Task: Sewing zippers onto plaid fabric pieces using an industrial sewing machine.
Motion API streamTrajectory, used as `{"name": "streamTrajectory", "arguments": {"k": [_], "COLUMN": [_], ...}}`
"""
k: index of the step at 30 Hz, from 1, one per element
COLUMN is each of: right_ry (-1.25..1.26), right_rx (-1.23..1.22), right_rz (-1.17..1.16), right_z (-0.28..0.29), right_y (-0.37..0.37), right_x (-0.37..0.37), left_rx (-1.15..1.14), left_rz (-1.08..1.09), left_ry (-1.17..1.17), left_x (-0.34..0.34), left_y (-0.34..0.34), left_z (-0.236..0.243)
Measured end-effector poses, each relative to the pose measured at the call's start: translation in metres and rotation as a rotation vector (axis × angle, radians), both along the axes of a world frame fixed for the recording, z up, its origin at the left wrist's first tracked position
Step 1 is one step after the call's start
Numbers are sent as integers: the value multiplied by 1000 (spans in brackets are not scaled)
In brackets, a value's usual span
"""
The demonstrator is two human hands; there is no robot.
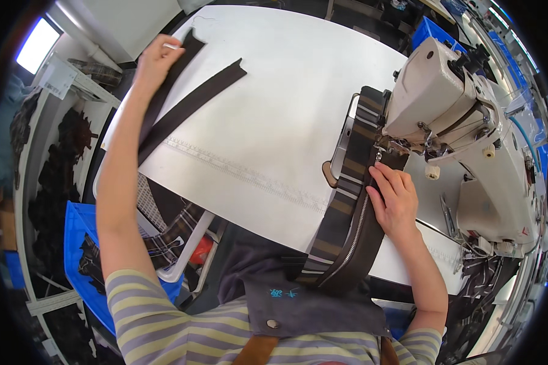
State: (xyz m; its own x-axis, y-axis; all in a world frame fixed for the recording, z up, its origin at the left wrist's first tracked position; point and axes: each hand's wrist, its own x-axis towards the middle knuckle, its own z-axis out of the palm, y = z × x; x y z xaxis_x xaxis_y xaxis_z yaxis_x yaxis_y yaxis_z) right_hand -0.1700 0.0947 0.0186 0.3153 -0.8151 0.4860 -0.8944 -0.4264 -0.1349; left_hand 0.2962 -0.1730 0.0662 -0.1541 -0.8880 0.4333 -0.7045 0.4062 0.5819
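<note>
At the far left of the white table, my left hand (160, 61) is closed in a pinch at the edge of a dark fabric strip (175, 79). A second dark strip (195, 109) lies slantwise beside it. My right hand (394, 198) presses thumb and fingertips onto a dark zippered fabric piece (362, 243), just nearer than the sewing machine's needle area. Its metal zipper (354, 240) runs lengthwise toward me. Along its left side lies striped fabric (341, 213) in grey, brown and white. The near end hangs over the table edge toward my lap.
A white sewing machine (435, 106) stands at the right, with tweezers (448, 216) beside its base. The white table (274, 91) carries a printed ruler scale. A blue bin (82, 243) with cloth scraps sits below left, near a shelf (36, 182) of dark pieces.
</note>
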Motion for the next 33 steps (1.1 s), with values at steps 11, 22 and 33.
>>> {"name": "streamTrajectory", "arguments": {"k": [11,22,33], "right_ry": [-27,-10,-38], "right_rx": [-68,-35,-33], "right_rz": [-40,-50,-55], "right_z": [-7,-8,-9], "right_y": [-5,1,-2], "right_x": [-3,-6,-6], "left_rx": [563,-276,-444], "left_rz": [-627,-673,-728], "left_ry": [-80,-606,-404], "left_x": [-163,-211,-285], "left_y": [208,178,164], "left_z": [43,-38,-58]}}
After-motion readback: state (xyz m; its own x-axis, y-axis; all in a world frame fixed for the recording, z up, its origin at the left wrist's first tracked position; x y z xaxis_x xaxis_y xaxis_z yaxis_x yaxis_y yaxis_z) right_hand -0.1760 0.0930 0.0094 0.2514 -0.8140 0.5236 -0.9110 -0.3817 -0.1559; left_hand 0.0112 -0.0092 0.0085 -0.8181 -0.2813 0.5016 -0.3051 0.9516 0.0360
